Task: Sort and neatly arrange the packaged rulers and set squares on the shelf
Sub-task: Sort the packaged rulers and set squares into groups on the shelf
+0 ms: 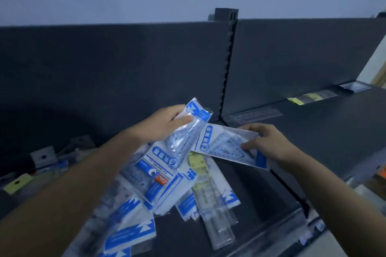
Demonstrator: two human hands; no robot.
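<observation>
By the left edge of the shelf (317, 142) lie some blurry packs (41, 165). Our left hand (160, 125) grips a set-square pack (189, 131) up off the shelf, with the thumb pressed on top. Under it a messy pile (167, 190) of packs covers the front middle, with long ruler packs (217, 215) on its right side. Our right hand (269, 144) pinches a second pack (225, 146) by its end, fingers curled on it. More rulers (313, 96) lie along the back edge, far right.
</observation>
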